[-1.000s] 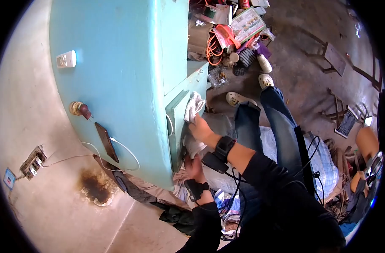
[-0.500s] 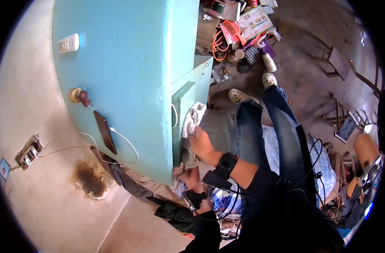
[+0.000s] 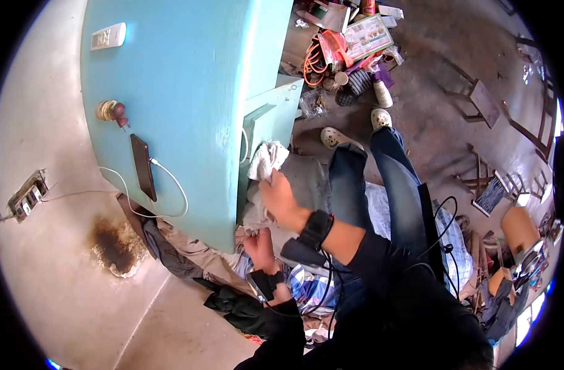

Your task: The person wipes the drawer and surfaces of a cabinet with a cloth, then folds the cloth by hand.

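My right hand [image 3: 281,200] grips a white cloth [image 3: 265,159] and presses it against the side edge of a light blue cabinet [image 3: 189,92], just below its open drawer [image 3: 271,106]. The cloth hangs down past the hand to my left hand [image 3: 258,245], which pinches its lower end near the cabinet's bottom corner. Both wrists carry black straps with cables. My legs in blue jeans [image 3: 381,179] stretch away to the right of the cabinet.
A dark phone [image 3: 142,166] on a white cable lies on the cabinet top, beside a remote [image 3: 108,36] and a reddish knob [image 3: 111,111]. Clothes [image 3: 189,259] pile on the floor below. Tools and boxes [image 3: 350,43] clutter the floor beyond my feet. A socket strip [image 3: 26,192] sits at the left.
My right hand has slid the cloth down the cabinet's edge, away from the drawer. My left hand stayed low at the cloth's end. The view shifted slightly.
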Demonstrator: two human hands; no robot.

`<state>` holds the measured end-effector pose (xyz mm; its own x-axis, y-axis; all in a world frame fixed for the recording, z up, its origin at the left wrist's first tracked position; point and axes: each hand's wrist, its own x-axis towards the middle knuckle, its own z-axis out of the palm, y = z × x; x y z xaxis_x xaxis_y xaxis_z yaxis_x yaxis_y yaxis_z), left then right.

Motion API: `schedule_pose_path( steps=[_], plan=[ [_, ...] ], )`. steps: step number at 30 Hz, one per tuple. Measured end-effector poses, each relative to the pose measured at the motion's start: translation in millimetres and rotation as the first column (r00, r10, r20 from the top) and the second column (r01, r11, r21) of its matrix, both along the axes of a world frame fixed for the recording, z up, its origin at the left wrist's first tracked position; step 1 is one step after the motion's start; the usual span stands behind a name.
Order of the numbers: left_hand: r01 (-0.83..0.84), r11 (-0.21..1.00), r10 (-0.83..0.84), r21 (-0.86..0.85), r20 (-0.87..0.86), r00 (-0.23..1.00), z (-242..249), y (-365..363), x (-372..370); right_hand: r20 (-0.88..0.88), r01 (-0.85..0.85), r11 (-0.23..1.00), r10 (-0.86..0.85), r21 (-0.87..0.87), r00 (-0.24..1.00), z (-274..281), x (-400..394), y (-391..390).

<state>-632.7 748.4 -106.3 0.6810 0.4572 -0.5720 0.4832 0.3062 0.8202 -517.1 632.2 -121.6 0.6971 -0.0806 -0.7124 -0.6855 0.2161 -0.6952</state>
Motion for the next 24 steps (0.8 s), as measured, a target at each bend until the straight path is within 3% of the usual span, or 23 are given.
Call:
schedule_pose_path(
  steps=[2,3,5,8,10,11,14,15,16,18,19,20,22,23,24],
  plan=[
    [0.31,0.9,-0.227,0.306,-0.275,0.934,10.3,-21.9,20.7,-0.032,-0.122,0.992,0.123,0.021,0.992,-13.7,7.1,-8.2],
    [0.31,0.898,-0.228,0.311,-0.274,0.934,5.4,-25.1,25.7,-0.029,-0.121,0.992,0.121,0.025,0.992,-23.1,10.2,-12.2],
    [0.428,0.829,-0.344,0.359,-0.276,0.898,-5.6,-26.5,30.1,-0.319,-0.051,0.947,0.157,0.316,0.935,-41.4,10.4,-18.5],
    [0.532,0.763,-0.404,0.368,-0.37,0.836,13.5,-36.3,31.2,-0.19,0.1,0.98,-0.067,0.172,0.98,-51.3,11.7,-31.6],
    [0.573,0.732,-0.385,0.368,-0.47,0.794,32.9,-43.5,31.3,0.072,0.25,0.967,-0.252,0.039,0.965,-34.2,21.6,-54.9],
    [0.334,0.918,-0.292,0.214,-0.206,0.934,19.9,-31.4,18.5,0.138,0.252,0.968,-0.248,-0.013,0.959,-23.4,29.1,-64.8],
    [0.474,0.81,-0.407,0.345,-0.251,0.878,35.9,-42.9,25.7,0.195,0.195,0.977,-0.176,-0.083,0.965,-0.4,45.3,-71.8],
    [0.316,0.922,-0.279,0.225,-0.184,0.943,25.9,-37.5,30.1,0.399,0.153,0.98,-0.089,-0.131,0.912,-2.5,49.5,-61.8],
    [0.323,0.919,-0.285,0.225,-0.185,0.94,19.1,-32.8,32.0,0.58,0.124,0.975,0.008,-0.187,0.815,-3.8,53.0,-51.6],
    [0.261,0.94,-0.234,0.22,-0.141,0.962,9.9,-25.2,33.8,0.563,0.054,0.956,0.123,-0.287,0.817,17.6,56.4,-36.5],
    [0.317,0.874,-0.26,0.367,-0.197,0.945,9.7,-26.2,28.0,0.56,0.079,0.929,0.148,-0.361,0.815,21.3,56.6,-31.6],
    [0.331,0.87,-0.272,0.366,-0.203,0.941,6.9,-25.2,24.9,0.555,0.088,0.928,0.137,-0.361,0.821,21.7,53.7,-30.1],
    [0.259,0.874,-0.169,0.411,-0.243,0.955,3.3,-22.6,17.3,0.542,0.021,0.855,0.309,-0.518,0.782,20.7,44.6,-25.6],
    [0.135,0.96,-0.106,0.246,-0.129,0.986,15.0,-31.1,18.2,0.53,-0.013,0.808,0.399,-0.589,0.749,14.7,36.9,-21.6],
    [0.137,0.959,-0.107,0.248,-0.133,0.985,14.6,-29.0,7.6,0.528,-0.014,0.81,0.396,-0.587,0.751,14.1,28.5,-18.9]
  ],
)
